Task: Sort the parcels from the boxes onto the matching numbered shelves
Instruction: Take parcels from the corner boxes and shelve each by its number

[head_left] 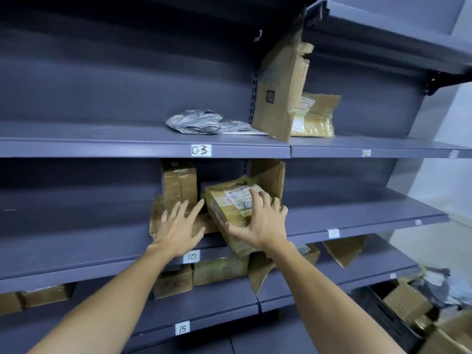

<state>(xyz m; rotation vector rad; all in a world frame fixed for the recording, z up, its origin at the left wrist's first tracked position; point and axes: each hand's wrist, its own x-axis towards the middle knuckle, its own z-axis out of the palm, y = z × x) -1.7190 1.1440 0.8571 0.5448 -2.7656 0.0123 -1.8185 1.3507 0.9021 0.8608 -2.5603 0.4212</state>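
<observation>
A taped brown parcel point(229, 208) with a white address label lies tilted on the front of the shelf marked 10 point(192, 256). My right hand point(258, 223) grips it from above, fingers over its top and thumb on its near side. My left hand point(180, 226) has spread, straight fingers on a flat cardboard parcel point(158, 215) just to the left. An upright taped box point(180, 186) stands behind that hand. An open cardboard carton point(270, 175) stands behind the gripped parcel.
The shelf marked 03 point(201, 150) above holds a grey plastic mailer point(204, 122), a tall leaning carton point(279, 90) and a taped parcel point(315, 116). The shelf marked 15 point(182, 328) below holds several brown boxes. A dark crate point(383, 315) of parcels sits at the lower right.
</observation>
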